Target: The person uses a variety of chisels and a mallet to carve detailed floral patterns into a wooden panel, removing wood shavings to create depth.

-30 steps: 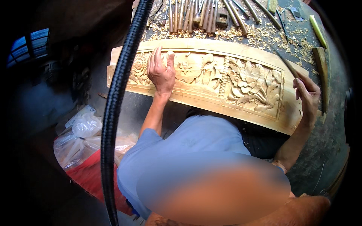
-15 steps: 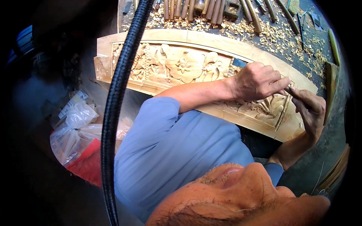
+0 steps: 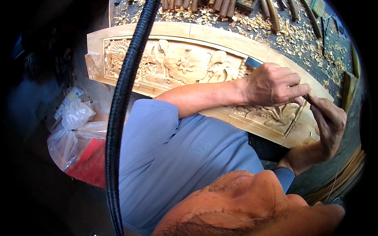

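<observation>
A carved wooden panel [image 3: 173, 29] with flower and leaf relief lies before me, arched along its far edge. My left hand [image 3: 271, 84] is closed in a fist over its right part. From the far side of that fist sticks a flat blue-grey piece [image 3: 252, 62], seemingly an end of the tool in it. The fingers of my right hand [image 3: 328, 120] pinch together against my left fingers at the panel's right end. Between them shows a bit of a slim dark tool [image 3: 307, 96]; most of it is hidden, so its exact kind cannot be told.
Wood shavings [image 3: 291, 43] cover the dark bench beyond the panel. Several wooden-handled tools [image 3: 224, 7] lie in a row there. A black braided cable [image 3: 122, 94] crosses the view at left. A tied clear plastic bag [image 3: 75, 129] stands at lower left, and bent wooden strips [image 3: 342, 177] lie at right.
The view has shifted, so most of the panel and bench tools appear higher. Both hands stay together at the panel's right end, with little visible movement against it.
</observation>
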A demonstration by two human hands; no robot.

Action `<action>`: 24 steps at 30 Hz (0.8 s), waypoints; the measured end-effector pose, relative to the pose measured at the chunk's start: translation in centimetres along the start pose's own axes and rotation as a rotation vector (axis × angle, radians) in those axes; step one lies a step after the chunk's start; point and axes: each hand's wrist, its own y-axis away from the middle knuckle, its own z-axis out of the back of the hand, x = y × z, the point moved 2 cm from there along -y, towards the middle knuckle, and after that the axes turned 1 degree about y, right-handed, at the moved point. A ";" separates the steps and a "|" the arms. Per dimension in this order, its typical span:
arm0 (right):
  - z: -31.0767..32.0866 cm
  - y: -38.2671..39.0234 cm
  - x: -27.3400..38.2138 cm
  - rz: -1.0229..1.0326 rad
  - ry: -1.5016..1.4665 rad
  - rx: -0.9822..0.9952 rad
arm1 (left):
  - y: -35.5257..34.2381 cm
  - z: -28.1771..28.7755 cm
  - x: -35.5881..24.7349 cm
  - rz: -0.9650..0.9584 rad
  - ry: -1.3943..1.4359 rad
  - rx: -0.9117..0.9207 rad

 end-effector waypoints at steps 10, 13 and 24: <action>-0.3 0.2 0.2 0.009 0.022 -0.006 | 0.1 0.3 0.1 0.036 0.039 0.066; -0.3 0.2 1.0 0.040 0.072 -0.014 | 0.1 0.5 0.1 0.030 0.038 0.085; -0.5 0.2 0.4 0.013 0.014 -0.004 | 0.3 0.2 0.2 0.036 0.041 0.059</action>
